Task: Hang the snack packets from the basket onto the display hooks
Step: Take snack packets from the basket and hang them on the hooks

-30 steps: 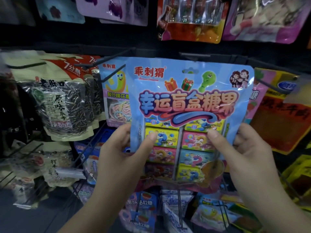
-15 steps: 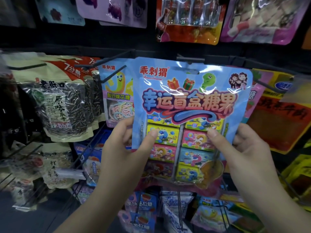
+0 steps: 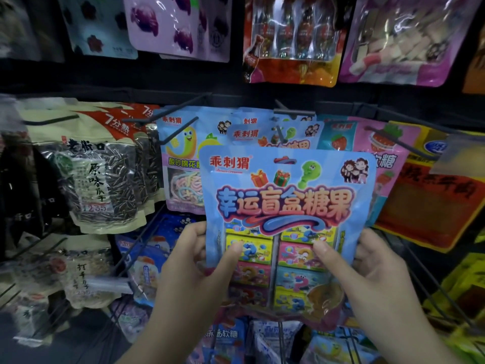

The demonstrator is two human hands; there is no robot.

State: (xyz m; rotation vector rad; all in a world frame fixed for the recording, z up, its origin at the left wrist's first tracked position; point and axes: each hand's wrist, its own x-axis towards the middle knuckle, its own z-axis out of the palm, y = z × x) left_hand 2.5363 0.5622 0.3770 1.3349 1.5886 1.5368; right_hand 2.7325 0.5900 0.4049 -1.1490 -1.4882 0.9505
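Far left: clear-windowed beige bags of striped sunflower seeds (image 3: 105, 179) hang on a black wire hook. Next over, a blue pouch of sour cotton candy with a yellow cartoon worm (image 3: 181, 158). Left hand (image 3: 194, 269) grips the lower left edge of the glossy blue blind-box candy packet with coloured mini boxes (image 3: 283, 206), thumb on front, fingers behind. Packet held upright, below and in front of the black metal display hook (image 3: 279, 132), which already carries matching blue packets (image 3: 265, 130). Right hand (image 3: 372, 271) pinches the lower right edge the same way. Step: lining up to hang, hang-hole not on the hook. Next move likely: raise packet, thread hole onto hook tip. Far right: an orange-red snack pouch (image 3: 430, 206).
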